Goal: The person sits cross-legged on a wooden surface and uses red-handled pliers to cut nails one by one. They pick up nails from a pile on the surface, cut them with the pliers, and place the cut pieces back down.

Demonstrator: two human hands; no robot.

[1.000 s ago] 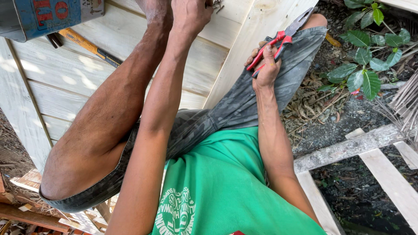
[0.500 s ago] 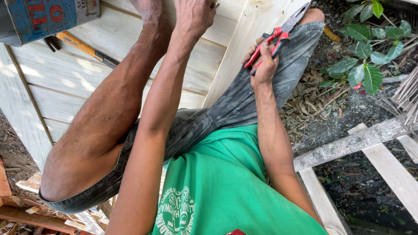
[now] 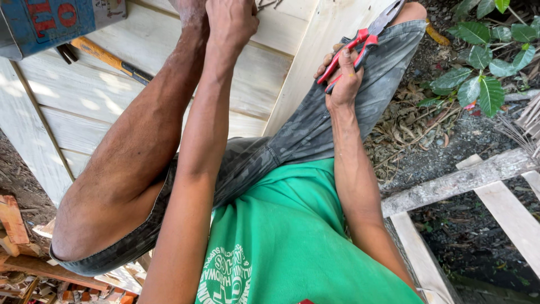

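Now our right hand (image 3: 344,79) grips the red pliers (image 3: 365,39); our left hand (image 3: 230,22) pinches 1 bent wire (image 3: 269,4) on the far panel (image 3: 264,73), not yet gripped.

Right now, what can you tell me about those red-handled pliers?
The pliers have red handles with dark inner edges and grey metal jaws that reach toward the picture's top edge. They look like ordinary plastic-gripped steel pliers. The right hand is wrapped around the handles' lower ends, resting on the person's knee in grey camouflage shorts. The tool lies tilted, jaws pointing up and away, beside the pale wooden board.
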